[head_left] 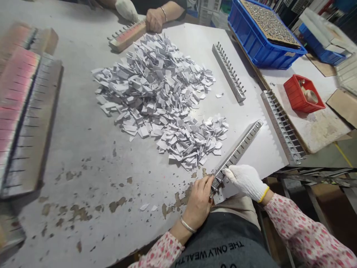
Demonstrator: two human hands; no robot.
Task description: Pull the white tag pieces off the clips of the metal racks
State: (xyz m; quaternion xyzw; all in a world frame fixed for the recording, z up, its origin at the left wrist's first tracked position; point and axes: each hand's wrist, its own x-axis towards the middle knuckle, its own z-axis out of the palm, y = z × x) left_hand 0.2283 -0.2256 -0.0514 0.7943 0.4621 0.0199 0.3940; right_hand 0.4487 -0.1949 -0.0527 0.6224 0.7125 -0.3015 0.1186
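A long silver-grey slotted bar [237, 152] lies slanted across the table's front edge, its near end by my body. My left hand [198, 197], bare and with a bangle at the wrist, is wrapped round that near end. My right hand [247, 181] wears a white glove with a yellow cuff. Its thumb and fingers are pinched together against the bar's side, just beyond my left hand; what they pinch is too small to make out. Beyond the bar is a large heap of small folded white paper pieces [161, 85].
Other bars with rows of pins, one on the table [228, 72] and one at its right edge [283, 126], lie nearby. Slotted boards [36, 123] stand at left. A co-worker's hands [154, 20] hold a pinned bar [128, 37]. Blue crate [262, 48] and red bin [299, 98] are right.
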